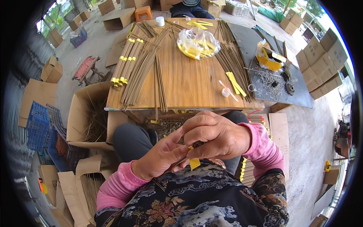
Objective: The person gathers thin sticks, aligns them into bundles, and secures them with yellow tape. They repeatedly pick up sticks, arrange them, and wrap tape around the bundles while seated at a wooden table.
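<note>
We held both hands together low in front of our chest, just beyond the near edge of the desk (179,81). Our right hand (219,138) was bent, its thumb and forefinger pinching the upper end of a yellow strip (194,164), which hung below the fingertips in front of our dark shirt (166,200). Our left hand (160,156) was close beside it, the thumb pressed down over some thin sticks (179,162); only a short part of them was visible, so we could not tell their number.

On the desk, in the left part, we had loose rods (140,81) lying in a fan, and beside them rolls (126,62) with yellow bands. More rods lay along the right side. A clear bag (198,43) with yellow pieces inside stood toward the far edge. Near the right corner, paper strips (236,83) lay next to a small cup (225,92). Farther right, a dark board (300,96) carried a yellow box (269,60). At our left, an open carton (77,117) contained thin brown stalks (96,123).
</note>
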Tool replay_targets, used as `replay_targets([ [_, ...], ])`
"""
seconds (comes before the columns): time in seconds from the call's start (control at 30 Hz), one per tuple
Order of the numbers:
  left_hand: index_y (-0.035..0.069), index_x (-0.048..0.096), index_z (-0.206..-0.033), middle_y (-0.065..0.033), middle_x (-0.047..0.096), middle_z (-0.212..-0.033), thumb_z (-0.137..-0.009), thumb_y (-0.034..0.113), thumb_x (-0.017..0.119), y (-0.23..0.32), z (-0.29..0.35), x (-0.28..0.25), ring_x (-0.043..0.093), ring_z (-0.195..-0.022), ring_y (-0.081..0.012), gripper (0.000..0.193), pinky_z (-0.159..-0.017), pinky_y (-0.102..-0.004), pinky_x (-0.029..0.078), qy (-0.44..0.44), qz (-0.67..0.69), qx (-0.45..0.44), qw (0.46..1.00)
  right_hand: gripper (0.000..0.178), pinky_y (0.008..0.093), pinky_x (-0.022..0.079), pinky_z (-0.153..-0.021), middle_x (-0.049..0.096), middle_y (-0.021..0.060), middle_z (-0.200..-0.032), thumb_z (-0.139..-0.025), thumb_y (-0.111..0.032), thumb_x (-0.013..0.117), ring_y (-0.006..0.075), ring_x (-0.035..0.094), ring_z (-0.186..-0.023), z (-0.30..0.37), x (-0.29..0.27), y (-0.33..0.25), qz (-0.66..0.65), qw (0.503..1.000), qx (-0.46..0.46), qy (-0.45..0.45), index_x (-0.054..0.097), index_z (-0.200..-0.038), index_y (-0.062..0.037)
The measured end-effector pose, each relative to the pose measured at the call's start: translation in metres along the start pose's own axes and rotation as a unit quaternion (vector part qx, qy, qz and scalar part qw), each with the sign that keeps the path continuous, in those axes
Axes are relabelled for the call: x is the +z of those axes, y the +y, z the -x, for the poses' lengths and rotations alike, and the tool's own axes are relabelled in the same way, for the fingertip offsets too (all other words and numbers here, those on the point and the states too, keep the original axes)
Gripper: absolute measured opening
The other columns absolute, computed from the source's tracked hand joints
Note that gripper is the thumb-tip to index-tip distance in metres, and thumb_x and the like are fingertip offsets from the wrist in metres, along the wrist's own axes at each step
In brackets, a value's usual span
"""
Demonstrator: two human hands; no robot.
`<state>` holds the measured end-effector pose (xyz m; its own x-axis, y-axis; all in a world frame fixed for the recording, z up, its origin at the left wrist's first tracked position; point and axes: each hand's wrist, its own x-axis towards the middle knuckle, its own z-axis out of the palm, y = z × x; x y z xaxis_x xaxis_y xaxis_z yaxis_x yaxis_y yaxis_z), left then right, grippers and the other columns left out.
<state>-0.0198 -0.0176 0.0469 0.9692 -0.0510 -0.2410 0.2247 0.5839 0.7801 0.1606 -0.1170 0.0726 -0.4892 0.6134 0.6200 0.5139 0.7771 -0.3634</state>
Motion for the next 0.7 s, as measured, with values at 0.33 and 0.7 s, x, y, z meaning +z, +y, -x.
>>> replay_targets([
  [0.33, 0.003, 0.002, -0.137, -0.0044, 0.052, -0.07, -0.089, 0.023, 0.053, 0.012, 0.003, 0.007, 0.043, -0.059, -0.0051, 0.073, -0.054, -0.0173, 0.036, 0.172, -0.246, 0.221, 0.928, 0.059, 0.0348, 0.041, -0.076, 0.054, 0.0113, -0.092, -0.058, -0.045, 0.077, 0.0285, 0.053, -0.084, 0.015, 0.008, -0.013, -0.024, 0.944, 0.234, 0.233, 0.053, -0.091, -0.0027],
  [0.7, 0.002, 0.041, -0.112, -0.0055, 0.051, -0.078, -0.09, 0.025, 0.05, 0.007, -0.012, 0.011, 0.046, -0.058, -0.0079, 0.034, -0.049, -0.0193, 0.037, 0.134, -0.307, 0.314, 0.888, 0.02, 0.0331, 0.042, -0.057, 0.054, 0.0065, -0.069, -0.078, -0.02, 0.066, 0.0232, 0.053, -0.063, 0.01, 0.039, 0.008, -0.132, 0.929, 0.144, 0.315, 0.053, -0.073, -0.0049],
])
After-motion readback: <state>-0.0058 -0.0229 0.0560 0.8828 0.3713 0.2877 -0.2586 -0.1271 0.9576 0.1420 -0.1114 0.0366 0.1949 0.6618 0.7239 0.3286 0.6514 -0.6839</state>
